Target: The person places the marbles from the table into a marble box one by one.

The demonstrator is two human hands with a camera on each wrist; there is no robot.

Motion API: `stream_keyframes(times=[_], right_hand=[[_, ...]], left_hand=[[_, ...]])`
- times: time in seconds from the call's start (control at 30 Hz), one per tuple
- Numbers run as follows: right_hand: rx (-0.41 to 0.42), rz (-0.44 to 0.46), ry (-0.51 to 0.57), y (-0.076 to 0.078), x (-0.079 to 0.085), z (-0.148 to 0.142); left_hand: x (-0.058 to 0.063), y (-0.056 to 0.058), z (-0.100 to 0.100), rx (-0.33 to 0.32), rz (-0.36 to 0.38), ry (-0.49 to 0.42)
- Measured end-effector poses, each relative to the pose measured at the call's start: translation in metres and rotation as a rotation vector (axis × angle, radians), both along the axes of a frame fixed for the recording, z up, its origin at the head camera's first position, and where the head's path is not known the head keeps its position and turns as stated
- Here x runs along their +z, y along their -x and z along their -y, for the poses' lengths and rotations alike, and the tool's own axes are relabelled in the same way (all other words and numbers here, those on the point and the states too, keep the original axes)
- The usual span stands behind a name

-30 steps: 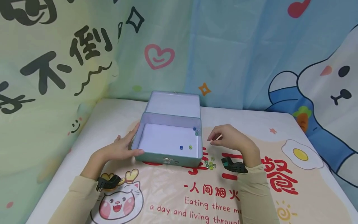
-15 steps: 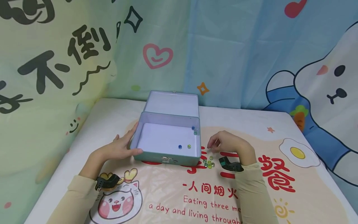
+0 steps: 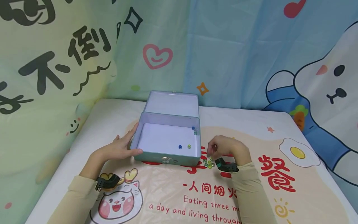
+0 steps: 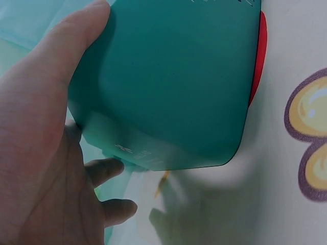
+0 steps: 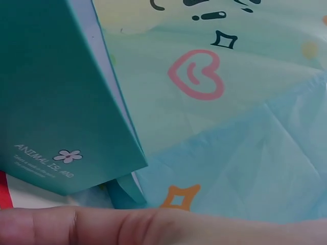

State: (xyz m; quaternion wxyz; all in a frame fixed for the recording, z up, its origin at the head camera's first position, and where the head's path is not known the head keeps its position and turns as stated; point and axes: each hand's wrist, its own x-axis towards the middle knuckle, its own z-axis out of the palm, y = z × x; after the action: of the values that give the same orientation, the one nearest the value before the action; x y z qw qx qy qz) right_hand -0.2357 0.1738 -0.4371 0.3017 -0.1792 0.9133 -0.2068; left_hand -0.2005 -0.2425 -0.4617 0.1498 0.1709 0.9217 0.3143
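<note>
A green tin box [image 3: 165, 159] with a white interior stands with its lid [image 3: 172, 102] raised at the back. Several glass marbles lie inside, including a blue marble [image 3: 180, 147] and a yellow-green marble [image 3: 189, 146]. My left hand [image 3: 118, 149] rests at the box's left front, thumb along the rim and straight fingers against the left side. In the left wrist view, two fingertips [image 4: 122, 210] sit clear of the tin. Right of the box, my right hand [image 3: 225, 146] points its fingertips down at a small cluster of green marbles [image 3: 209, 165]. Whether they pinch a marble is hidden.
A printed tablecloth [image 3: 167, 199] covers the table. Behind stands a patterned fabric backdrop [image 3: 218, 56]. Black wrist cameras sit on both wrists, the right camera [image 3: 226, 165] close beside the marble cluster.
My right hand has lowered and shifted slightly left, from beside the box wall down to the marble cluster. The left hand and the box have stayed in place.
</note>
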Motion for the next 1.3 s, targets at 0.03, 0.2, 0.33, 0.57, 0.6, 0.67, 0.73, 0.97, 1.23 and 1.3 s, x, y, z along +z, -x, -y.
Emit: stream_keyframes(times=[0.03,0.2,0.33,0.57,0.6,0.67,0.73,0.97,1.23,1.3], right_hand=[[-0.003,0.003,-0.005,-0.0003,-0.0004,0.0007],[-0.015,0.009,-0.035,-0.0022,-0.0012,0.0038],[-0.036,0.013,-0.06,-0.0033,-0.0029,0.0055],[-0.075,0.018,-0.077,-0.0044,-0.0071,0.007],[-0.077,0.017,-0.08,-0.0043,-0.0077,0.0071],[-0.077,0.014,-0.086,-0.0039,-0.0086,0.0074],[-0.076,0.013,-0.089,-0.0035,-0.009,0.0075],[-0.081,0.016,-0.091,-0.0032,-0.0075,0.0069],[-0.044,-0.036,-0.074,-0.0018,-0.0029,0.0045],[-0.04,-0.046,-0.067,-0.001,-0.0023,0.0039]], left_hand=[[0.0002,-0.0001,-0.0001,0.0,0.001,-0.003],[0.0008,-0.0004,-0.0006,-0.005,0.0,-0.009],[0.0008,-0.0008,-0.0005,-0.007,0.0,-0.01],[0.0017,-0.0004,-0.0007,-0.011,-0.002,-0.004],[0.0018,-0.0003,-0.0008,-0.01,-0.002,-0.003],[0.0017,0.0,-0.0007,-0.009,0.0,-0.001],[0.0017,0.0001,-0.0009,-0.008,0.002,-0.001],[0.0012,0.0,-0.0002,-0.013,0.0,-0.007],[0.0004,0.0001,0.0006,-0.014,0.004,-0.015],[0.0,0.0003,0.0007,-0.013,0.004,-0.016]])
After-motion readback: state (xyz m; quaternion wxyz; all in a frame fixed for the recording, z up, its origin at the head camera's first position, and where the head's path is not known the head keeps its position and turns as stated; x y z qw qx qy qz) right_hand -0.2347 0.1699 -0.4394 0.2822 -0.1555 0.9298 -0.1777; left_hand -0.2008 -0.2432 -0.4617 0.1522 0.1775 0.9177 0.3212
